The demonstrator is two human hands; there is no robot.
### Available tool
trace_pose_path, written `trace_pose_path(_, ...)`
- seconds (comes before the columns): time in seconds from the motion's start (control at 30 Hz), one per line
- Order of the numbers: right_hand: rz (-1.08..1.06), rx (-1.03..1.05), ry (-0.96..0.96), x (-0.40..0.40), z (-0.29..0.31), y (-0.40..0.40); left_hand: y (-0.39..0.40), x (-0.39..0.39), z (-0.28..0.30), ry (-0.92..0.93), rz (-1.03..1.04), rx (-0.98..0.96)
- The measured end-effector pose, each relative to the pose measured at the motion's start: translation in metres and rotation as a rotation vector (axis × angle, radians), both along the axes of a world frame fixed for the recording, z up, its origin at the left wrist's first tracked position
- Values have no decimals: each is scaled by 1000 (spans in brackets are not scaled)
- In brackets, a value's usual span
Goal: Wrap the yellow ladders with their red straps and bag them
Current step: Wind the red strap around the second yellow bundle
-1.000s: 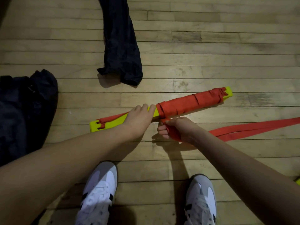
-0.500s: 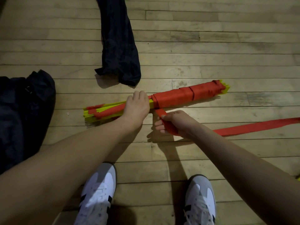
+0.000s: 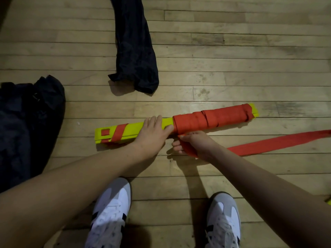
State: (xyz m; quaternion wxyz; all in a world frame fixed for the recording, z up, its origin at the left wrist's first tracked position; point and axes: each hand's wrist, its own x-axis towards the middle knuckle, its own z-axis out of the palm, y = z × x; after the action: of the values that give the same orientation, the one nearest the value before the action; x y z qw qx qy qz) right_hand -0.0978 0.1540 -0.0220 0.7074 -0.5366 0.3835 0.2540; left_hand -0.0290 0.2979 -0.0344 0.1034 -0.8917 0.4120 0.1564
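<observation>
The folded yellow ladder (image 3: 136, 128) lies flat on the wood floor (image 3: 232, 83), its right half bound in red strap (image 3: 211, 120). The left hand (image 3: 152, 133) presses on its middle with straight fingers. Just beside it, the right hand (image 3: 193, 143) grips the loose strap, which trails right. A black bag (image 3: 136, 56) lies beyond; white shoes (image 3: 111, 212) stand nearer.

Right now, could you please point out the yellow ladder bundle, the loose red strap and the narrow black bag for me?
yellow ladder bundle (image 3: 132, 128), head view, bare yellow face left of the wrapping.
loose red strap (image 3: 279, 141), head view, flat stretch trailing on the floor.
narrow black bag (image 3: 136, 56), head view, middle of the crumpled fabric.
</observation>
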Motion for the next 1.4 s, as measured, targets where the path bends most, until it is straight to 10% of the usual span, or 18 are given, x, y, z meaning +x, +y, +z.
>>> trace_pose_path(0.33,-21,1,-17,10,7,-4,-21,28,3,-82,268,-109)
trace_pose_path(0.63,22,6,-34,25,13,-6,-19,39,3,-294,54,13)
trace_pose_path(0.97,-15,-13,-11,18,10,-3,1,12,-6,-195,-3,-250)
trace_pose_path(1.4,141,-179,39,3,1,-6,-14,0,4,145,198,-115)
